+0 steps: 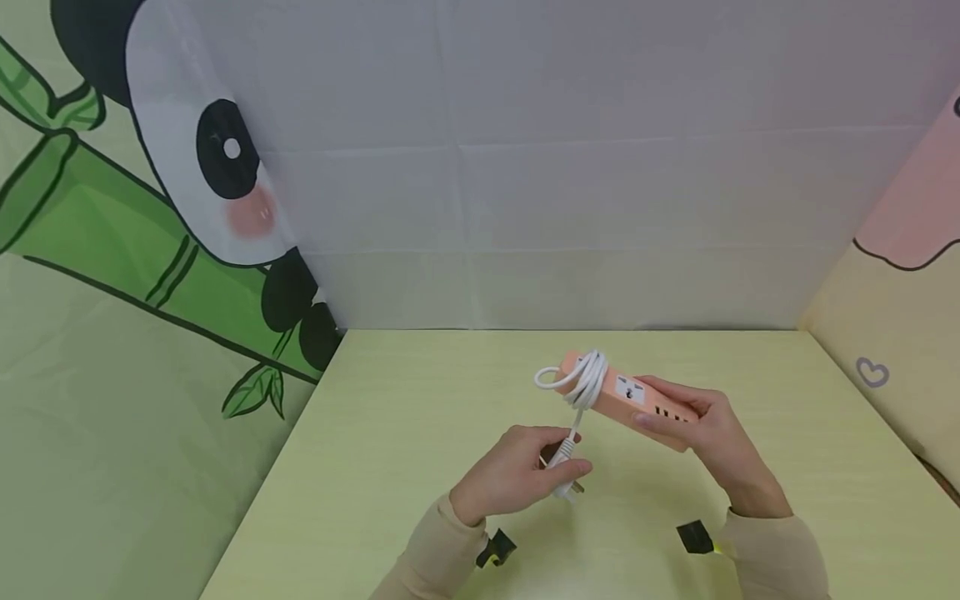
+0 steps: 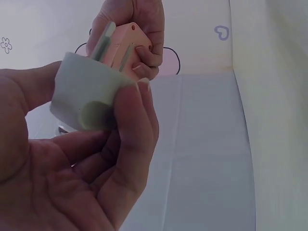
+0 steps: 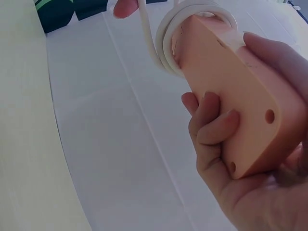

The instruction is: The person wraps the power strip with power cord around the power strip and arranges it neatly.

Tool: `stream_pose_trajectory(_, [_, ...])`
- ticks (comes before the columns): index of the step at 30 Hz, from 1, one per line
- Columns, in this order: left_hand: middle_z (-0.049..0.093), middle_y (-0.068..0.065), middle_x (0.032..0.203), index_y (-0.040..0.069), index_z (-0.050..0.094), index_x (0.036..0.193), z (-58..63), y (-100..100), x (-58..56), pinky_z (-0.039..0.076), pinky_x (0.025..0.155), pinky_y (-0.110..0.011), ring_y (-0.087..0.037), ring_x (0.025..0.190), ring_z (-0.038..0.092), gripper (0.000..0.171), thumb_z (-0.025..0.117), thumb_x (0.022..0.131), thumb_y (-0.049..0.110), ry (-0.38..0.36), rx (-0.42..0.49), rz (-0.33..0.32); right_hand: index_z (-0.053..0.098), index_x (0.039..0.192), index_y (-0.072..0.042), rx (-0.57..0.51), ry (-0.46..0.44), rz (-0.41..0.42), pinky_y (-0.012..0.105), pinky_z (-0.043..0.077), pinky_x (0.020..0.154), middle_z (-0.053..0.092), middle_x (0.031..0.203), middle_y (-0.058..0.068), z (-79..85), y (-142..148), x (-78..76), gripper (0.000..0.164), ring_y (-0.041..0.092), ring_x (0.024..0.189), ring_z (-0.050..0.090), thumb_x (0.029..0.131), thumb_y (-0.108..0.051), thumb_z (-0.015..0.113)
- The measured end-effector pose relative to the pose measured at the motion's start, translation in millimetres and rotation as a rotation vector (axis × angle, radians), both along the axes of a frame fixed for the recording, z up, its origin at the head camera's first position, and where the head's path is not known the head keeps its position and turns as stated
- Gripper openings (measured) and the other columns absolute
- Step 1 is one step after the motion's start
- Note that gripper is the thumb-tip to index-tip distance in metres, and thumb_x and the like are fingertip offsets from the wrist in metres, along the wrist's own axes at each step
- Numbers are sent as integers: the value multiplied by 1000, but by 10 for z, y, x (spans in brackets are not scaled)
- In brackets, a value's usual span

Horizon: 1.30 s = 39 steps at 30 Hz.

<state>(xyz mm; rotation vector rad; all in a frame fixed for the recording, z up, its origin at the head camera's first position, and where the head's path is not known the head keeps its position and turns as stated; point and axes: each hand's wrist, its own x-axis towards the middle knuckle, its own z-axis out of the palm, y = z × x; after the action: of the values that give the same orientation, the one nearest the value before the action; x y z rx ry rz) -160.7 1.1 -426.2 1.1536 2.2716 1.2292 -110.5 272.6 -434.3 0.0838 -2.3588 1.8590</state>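
My right hand (image 1: pixel 701 425) grips the near end of a pink power strip (image 1: pixel 618 407), holding it tilted above the table. White cord (image 1: pixel 588 382) is wound in several turns round the strip's far end, with one loop sticking out to the left. From the coil a short length runs down to a white plug (image 1: pixel 562 458), which my left hand (image 1: pixel 517 471) pinches between thumb and fingers. Close up in the left wrist view, the plug (image 2: pixel 86 91) points its prongs toward the strip. The right wrist view shows the strip's plain underside (image 3: pixel 231 86) with fingers curled round it.
Below both hands lies a pale yellow table (image 1: pixel 390 400). A light grey-white wall sheet (image 1: pixel 562 208) stands behind it, with a printed panda and bamboo (image 1: pixel 135 242) at the left. Black tape-like pieces (image 1: pixel 695 537) show beside both sleeves.
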Motion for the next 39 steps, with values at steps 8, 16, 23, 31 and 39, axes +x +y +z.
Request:
stream_pose_trajectory(8, [71, 8, 79, 17, 62, 86, 50, -2, 50, 46, 58, -16, 3, 64, 60, 22, 67, 99, 34, 22, 10, 40, 60, 141, -10, 36, 22, -4, 27, 54, 75, 69, 116, -17, -55, -9, -41, 52, 10, 93, 64, 93, -19, 76])
stream_pose_trajectory(16, [54, 10, 63, 17, 67, 85, 88, -67, 65, 33, 52, -16, 0, 52, 38, 22, 68, 98, 36, 41, -6, 94, 58, 143, -10, 71, -7, 3, 29, 55, 76, 67, 127, -5, -106, -103, -53, 55, 12, 97, 62, 93, -24, 76])
stream_pose_trajectory(23, [40, 10, 58, 16, 63, 78, 97, -130, 60, 29, 50, -18, 0, 49, 33, 32, 66, 98, 41, 28, -21, 135, 58, 143, -10, 110, -19, -8, 28, 53, 74, 62, 135, 17, -127, -193, -55, 57, 13, 96, 60, 92, -25, 77])
stream_pose_trajectory(31, [63, 6, 63, 17, 74, 92, 127, -171, -44, 40, 51, -19, -3, 52, 55, 27, 67, 97, 43, -49, 30, 202, 58, 144, -11, 166, -46, 18, 28, 52, 71, 65, 126, 17, -51, -231, -179, 61, 16, 91, 58, 89, -29, 80])
stream_pose_trajectory(39, [71, -6, 75, 9, 64, 121, 139, -185, -168, 50, 55, -25, -19, 60, 65, 40, 72, 95, 38, -181, 96, 284, 59, 143, -14, 228, -41, 32, 27, 51, 67, 67, 123, 16, 32, -250, -319, 61, 15, 88, 57, 89, -32, 80])
